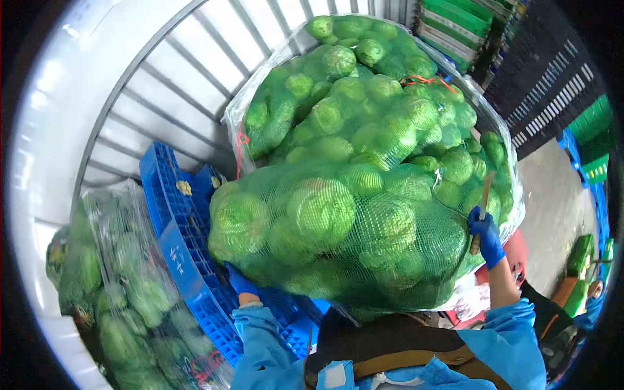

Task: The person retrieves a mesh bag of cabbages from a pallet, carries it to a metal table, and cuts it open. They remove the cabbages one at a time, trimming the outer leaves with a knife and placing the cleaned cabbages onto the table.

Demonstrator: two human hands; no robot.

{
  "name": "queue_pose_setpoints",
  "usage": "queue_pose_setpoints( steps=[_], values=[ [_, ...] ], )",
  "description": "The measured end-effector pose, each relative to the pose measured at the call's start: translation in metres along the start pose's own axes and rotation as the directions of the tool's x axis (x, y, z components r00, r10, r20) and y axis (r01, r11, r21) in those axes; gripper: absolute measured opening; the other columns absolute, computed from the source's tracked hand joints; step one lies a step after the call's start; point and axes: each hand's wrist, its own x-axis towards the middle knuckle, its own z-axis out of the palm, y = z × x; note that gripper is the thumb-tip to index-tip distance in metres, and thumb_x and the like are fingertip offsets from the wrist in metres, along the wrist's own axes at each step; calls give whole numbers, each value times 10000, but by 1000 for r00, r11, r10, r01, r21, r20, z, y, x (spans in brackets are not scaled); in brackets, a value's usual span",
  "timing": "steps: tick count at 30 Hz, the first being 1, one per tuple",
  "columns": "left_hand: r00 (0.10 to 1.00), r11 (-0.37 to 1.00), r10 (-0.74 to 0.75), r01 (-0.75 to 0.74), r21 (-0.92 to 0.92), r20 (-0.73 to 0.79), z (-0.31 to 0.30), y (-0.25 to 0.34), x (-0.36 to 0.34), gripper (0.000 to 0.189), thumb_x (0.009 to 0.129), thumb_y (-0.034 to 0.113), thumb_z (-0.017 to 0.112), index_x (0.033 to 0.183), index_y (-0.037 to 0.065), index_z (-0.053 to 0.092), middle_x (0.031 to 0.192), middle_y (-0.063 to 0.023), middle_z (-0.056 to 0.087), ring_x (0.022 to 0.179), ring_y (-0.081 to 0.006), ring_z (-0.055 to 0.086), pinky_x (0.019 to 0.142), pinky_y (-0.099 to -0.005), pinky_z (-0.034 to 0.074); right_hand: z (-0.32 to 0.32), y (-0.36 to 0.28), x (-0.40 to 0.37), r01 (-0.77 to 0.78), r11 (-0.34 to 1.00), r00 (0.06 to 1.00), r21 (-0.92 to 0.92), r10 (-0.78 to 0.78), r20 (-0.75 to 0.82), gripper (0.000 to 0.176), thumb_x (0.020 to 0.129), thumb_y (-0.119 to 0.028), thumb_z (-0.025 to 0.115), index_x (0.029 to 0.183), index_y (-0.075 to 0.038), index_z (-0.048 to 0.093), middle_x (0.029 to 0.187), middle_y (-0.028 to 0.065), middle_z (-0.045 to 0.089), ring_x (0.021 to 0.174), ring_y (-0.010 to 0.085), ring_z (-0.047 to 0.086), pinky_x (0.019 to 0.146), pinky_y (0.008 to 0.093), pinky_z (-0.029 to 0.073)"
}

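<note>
A: Largest first?

B: Heap of netted cabbages (338,107), upper centre of frame. Round, uneven load; could shift if the front sack is tugged.

A: And the front sack (318,211)?

B: Mid-frame, bulging against the heap's near side. Could slump onto the blue pallet (174,244), left of centre, if its weight tips.

A: Hands?

B: Left hand (240,280) by sack's lower-left edge; fingers part hidden, can't tell its grip. Right hand (483,229) clenched round a slim tool (487,192), right of centre; a slip might tear the mesh.
</note>
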Motion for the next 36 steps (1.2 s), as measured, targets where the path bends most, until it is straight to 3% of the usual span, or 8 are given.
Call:
queue_pose_setpoints(
  steps=[8, 10, 17, 24, 27, 30, 33, 36],
  values=[
    [963, 961, -248, 231, 151, 109, 60, 58, -30, 771, 941, 633, 421, 1390, 7, 458, 1372, -160, 501, 1193, -353, 504, 1030, -466, 414, 17, -8, 7, -24, 995, 1000, 102, 26, -14, 143, 767, -136, 651, 876, -58, 603, 807, 1, 571, 774, 110, 519, 695, 287, 437],
    [952, 916, -243, 163, 365, 184, 32, 76, -2, 745, 977, 616, 295, 1490, 76, 315, 1521, -132, 339, 1357, -369, 325, 1148, -489, 235, 5, 11, 15, 3, 1000, 998, 4, -4, 65, 104, 764, -138, 662, 808, -61, 608, 745, 1, 566, 728, 114, 519, 676, 296, 440],
    [935, 736, -262, 32, 676, 240, 108, 162, 2, 637, 983, 504, 402, 1438, 59, 397, 1452, -145, 435, 1278, -363, 449, 1053, -489, 394, -7, 46, -37, -27, 976, 998, 216, 40, -56, 156, 745, -159, 661, 675, -45, 580, 621, -1, 524, 608, 99, 484, 589, 294, 414],
    [966, 679, -221, 55, 732, 132, 272, 214, -168, 369, 968, 227, 507, 1276, 28, 549, 1237, -122, 573, 1082, -276, 554, 886, -382, 486, -18, 24, -157, 50, 887, 998, 458, -33, -45, 87, 763, -109, 663, 741, -34, 627, 712, -4, 587, 667, 83, 522, 650, 262, 431],
    [891, 264, -90, -410, 873, 445, 286, 222, -237, 324, 954, 136, 545, 1247, 5, 587, 1210, -110, 597, 1060, -246, 571, 874, -370, 501, -38, 20, -216, 96, 871, 995, 481, -82, -50, 52, 745, -72, 653, 746, -28, 624, 696, -1, 587, 664, 84, 536, 649, 254, 434],
    [817, 110, -144, -547, 830, 558, 313, 217, -295, 359, 952, 131, 551, 1281, -11, 560, 1165, -97, 621, 1034, -227, 588, 882, -359, 499, -69, 7, -294, 166, 896, 980, 411, -104, -169, 56, 745, -63, 638, 707, -37, 606, 676, -17, 561, 652, 72, 516, 631, 243, 416],
    [551, -178, -307, -834, 522, 776, 338, 197, -345, 344, 953, 145, 554, 1254, -19, 576, 1103, -99, 644, 974, -209, 605, 863, -341, 504, -77, 43, -360, 162, 900, 958, 405, -45, -282, 70, 754, -73, 631, 708, -35, 594, 671, -32, 524, 660, 58, 479, 612, 241, 392],
    [845, 330, -317, -329, 885, 432, 372, 165, -407, 332, 951, 174, 564, 1216, -24, 598, 1060, -101, 661, 934, -211, 622, 850, -348, 508, -74, 80, -446, 107, 963, 941, 246, -18, -339, 71, 758, -95, 619, 740, -31, 595, 644, 4, 536, 633, 78, 473, 576, 293, 403]
  ],
)
